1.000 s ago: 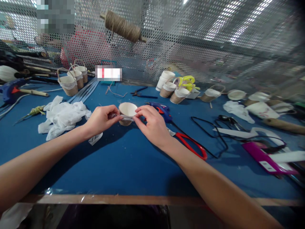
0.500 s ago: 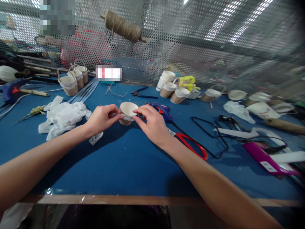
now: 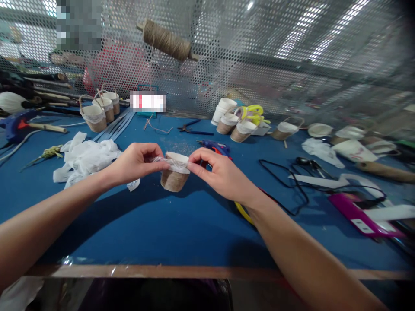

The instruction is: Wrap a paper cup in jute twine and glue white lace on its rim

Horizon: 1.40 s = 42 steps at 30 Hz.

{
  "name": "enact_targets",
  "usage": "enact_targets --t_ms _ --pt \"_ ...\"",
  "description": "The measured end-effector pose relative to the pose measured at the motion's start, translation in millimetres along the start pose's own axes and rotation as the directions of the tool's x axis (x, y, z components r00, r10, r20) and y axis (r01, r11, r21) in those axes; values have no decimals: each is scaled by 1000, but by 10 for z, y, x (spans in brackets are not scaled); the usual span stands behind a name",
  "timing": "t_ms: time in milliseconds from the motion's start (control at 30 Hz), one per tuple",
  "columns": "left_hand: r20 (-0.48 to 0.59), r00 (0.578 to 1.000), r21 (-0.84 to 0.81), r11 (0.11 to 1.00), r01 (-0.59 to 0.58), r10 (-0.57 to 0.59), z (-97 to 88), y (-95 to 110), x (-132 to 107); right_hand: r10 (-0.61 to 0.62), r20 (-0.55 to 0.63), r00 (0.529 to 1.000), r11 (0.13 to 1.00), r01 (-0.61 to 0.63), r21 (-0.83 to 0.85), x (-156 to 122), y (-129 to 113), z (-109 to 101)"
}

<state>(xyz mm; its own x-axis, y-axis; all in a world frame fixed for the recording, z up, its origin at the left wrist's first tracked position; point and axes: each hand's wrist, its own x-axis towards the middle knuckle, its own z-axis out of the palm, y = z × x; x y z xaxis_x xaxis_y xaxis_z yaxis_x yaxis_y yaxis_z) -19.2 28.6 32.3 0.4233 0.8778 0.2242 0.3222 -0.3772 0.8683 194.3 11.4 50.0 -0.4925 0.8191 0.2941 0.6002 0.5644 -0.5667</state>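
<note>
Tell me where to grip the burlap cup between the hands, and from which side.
Grip the burlap cup just below the white trim, coming from the near side. That side shows uncovered, while the left hand and right hand are at the trim's two sides. The cup narrows toward its base, so a high, light grip should slip least.

Small cup [image 3: 174,179], brown burlap-like wrap, pale inside, sat slightly left of scene centre. Mouth faced up, body leaned a bit toward far side; base contact unclear. Sheer white strip [image 3: 179,167] ran across near side just below rim, bunched; its left end stuck out past the cup.
</note>
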Motion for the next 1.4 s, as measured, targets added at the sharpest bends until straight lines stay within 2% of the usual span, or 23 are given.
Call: enact_targets --t_ms 267,467,767,1067,1233,1400 --pt "97 994 -98 993 63 -53 -13 124 -80 78 160 984 988 -97 117 -171 -98 -111" --pt "163 983 -104 989 106 -88 1 159 -108 72 142 987 985 -92 144 -220 -98 -110" --pt "198 973 -84 986 141 -123 13 144 -116 56 157 986 980 -84 180 -241 -88 -100" --pt "208 964 -81 980 182 -162 35 116 -126 65 159 985 942 -113 316 -263 -70 -98" --pt "312 933 -143 962 232 -179 36 68 -139 98 181 979 876 -171 450 -270 -45 -89" --pt "470 860 -246 907 343 -197 58 45 -159 100 214 972 807 -205 553 -276 -26 -67"
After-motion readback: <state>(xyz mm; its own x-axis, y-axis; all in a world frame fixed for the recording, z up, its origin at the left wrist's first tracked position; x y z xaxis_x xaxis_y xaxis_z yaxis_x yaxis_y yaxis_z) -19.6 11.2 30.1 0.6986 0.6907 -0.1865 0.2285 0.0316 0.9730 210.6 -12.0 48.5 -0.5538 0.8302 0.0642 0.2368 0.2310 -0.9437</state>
